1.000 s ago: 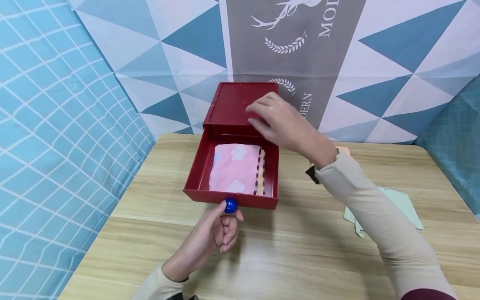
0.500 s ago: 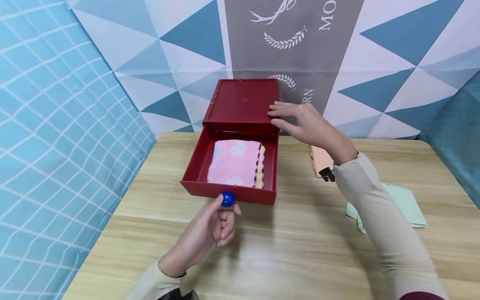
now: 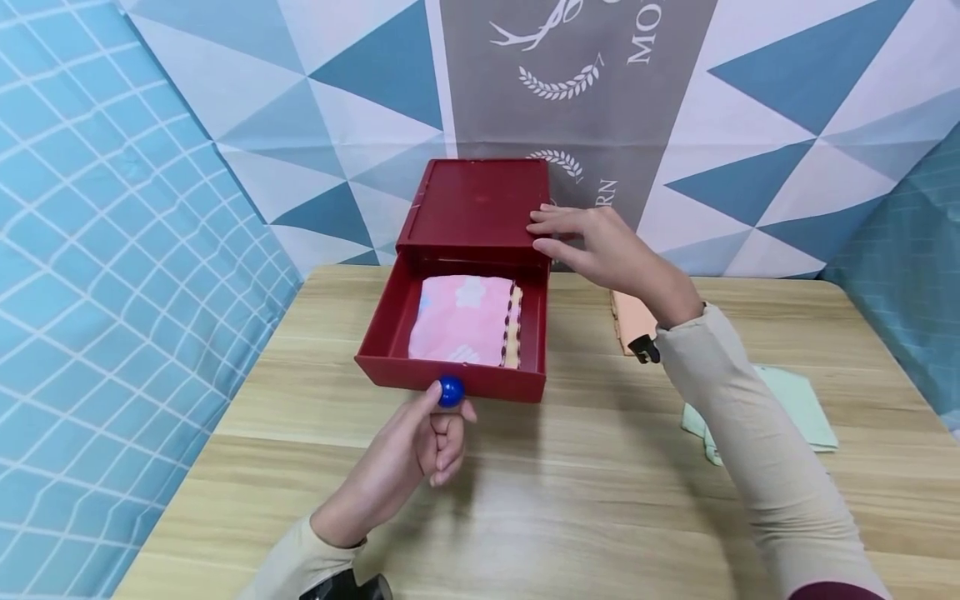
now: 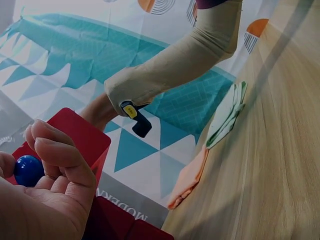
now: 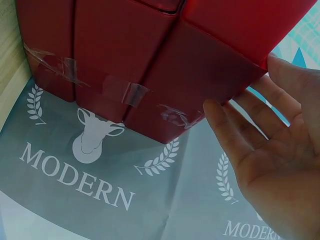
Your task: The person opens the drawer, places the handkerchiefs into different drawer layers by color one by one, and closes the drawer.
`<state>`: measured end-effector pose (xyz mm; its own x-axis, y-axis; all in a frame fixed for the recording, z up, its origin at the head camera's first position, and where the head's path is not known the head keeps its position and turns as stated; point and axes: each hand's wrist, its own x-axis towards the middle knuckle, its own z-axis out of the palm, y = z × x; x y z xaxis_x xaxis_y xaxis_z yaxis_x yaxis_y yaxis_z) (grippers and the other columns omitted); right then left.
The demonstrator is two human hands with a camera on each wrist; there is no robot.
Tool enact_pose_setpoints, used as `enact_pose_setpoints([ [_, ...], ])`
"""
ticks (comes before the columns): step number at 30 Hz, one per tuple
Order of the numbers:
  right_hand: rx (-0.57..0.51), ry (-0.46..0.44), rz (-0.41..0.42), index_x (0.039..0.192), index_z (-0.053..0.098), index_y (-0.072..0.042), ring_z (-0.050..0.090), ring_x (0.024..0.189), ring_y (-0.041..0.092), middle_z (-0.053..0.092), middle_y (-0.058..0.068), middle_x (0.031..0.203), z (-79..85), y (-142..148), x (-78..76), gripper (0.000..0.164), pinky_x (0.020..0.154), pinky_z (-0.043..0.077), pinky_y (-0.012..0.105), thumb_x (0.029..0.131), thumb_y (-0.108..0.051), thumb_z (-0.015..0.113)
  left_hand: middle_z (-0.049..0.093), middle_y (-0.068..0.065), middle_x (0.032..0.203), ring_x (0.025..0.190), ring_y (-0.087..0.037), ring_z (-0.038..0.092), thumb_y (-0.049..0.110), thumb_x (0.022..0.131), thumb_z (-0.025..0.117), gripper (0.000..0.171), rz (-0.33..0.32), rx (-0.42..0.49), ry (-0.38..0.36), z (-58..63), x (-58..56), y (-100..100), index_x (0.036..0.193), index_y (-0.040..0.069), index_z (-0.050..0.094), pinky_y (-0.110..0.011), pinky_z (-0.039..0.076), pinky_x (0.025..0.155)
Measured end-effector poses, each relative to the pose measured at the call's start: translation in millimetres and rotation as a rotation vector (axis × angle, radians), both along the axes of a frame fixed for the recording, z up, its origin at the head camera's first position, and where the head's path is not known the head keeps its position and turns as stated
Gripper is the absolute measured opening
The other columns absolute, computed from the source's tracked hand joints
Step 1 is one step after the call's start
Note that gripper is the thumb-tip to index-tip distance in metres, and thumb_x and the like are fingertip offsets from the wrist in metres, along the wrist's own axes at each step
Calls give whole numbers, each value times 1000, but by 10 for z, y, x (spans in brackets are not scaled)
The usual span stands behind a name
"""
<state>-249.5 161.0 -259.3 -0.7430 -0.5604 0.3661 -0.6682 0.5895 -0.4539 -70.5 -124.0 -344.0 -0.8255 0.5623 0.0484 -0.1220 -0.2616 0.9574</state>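
Observation:
A dark red drawer [image 3: 384, 321] is pulled part way out of the top of a red cabinet [image 3: 476, 204]. Inside it lie a folded pink cloth [image 3: 459, 321] with pale patches and a narrow yellowish strip with a dark scalloped edge [image 3: 512, 333]. Thumb and index finger of my left hand [image 3: 420, 446] pinch the round blue knob [image 3: 451, 391] on the drawer front; its other fingers curl below. My right hand [image 3: 611, 254] rests against the cabinet's upper right edge, fingers extended. From the right wrist view, its thumb [image 5: 292, 75] lies at the cabinet's corner.
On the right side of the wooden table [image 3: 600, 500] lie a folded orange cloth [image 3: 632, 321] and a folded mint green cloth [image 3: 798, 408]. A patterned wall covering [image 3: 577, 117] rises behind the cabinet. Clear tape [image 5: 135, 93] shows on the cabinet's red sections.
My right hand has moved from above the cabinet to its right edge and stays there. The drawer has slid slightly inward, with my left hand still on the knob.

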Motion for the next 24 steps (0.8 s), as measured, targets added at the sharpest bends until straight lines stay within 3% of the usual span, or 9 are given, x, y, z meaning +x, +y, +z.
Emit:
enact_pose_setpoints([
  [15, -13, -20, -14, 131, 66, -13, 41, 141, 15, 56, 3, 143, -9, -15, -15, 37, 112, 39, 37, 97, -28, 66, 45, -1, 65, 52, -15, 44, 42, 110, 26, 48, 34, -28, -16, -1, -135, 15, 113, 3, 53, -23, 39, 48],
  [24, -26, -45, -22, 131, 66, -12, 40, 142, 16, 56, 4, 143, -14, 3, -5, 37, 106, 45, 39, 98, -28, 64, 45, -1, 64, 52, -16, 44, 43, 110, 28, 48, 32, -24, -21, -4, -197, 54, 113, 4, 54, -25, 37, 48],
])
